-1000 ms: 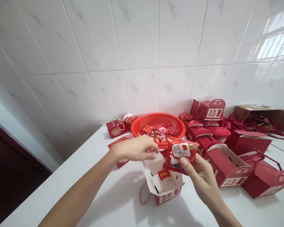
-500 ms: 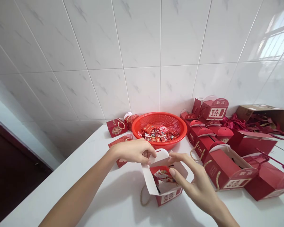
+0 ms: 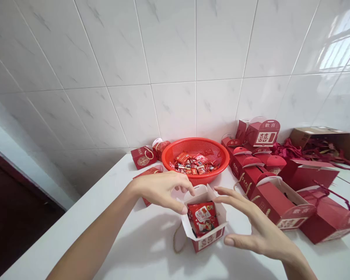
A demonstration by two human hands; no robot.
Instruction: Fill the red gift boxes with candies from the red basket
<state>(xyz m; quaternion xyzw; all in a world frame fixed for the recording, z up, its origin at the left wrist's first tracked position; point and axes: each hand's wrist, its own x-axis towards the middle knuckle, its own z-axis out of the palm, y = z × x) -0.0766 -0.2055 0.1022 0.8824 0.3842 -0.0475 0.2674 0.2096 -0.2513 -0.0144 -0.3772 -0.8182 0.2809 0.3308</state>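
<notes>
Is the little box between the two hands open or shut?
Open. The top of the box isn't closed over, so you can see a red packet inside.

Probably a home: marbled wall tiles (image 3: 175, 46), barred window reflection (image 3: 342, 48), plain white table (image 3: 122, 186).

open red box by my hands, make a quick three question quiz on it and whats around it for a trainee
1. What can be seen inside the open red box in front of the red basket?
2. True or false: the right hand holds nothing.
3. What lies in the red basket? a) loose ribbons b) small wrapped pieces c) folded boxes

Key: 1. at least one red packet; 2. true; 3. b
</notes>
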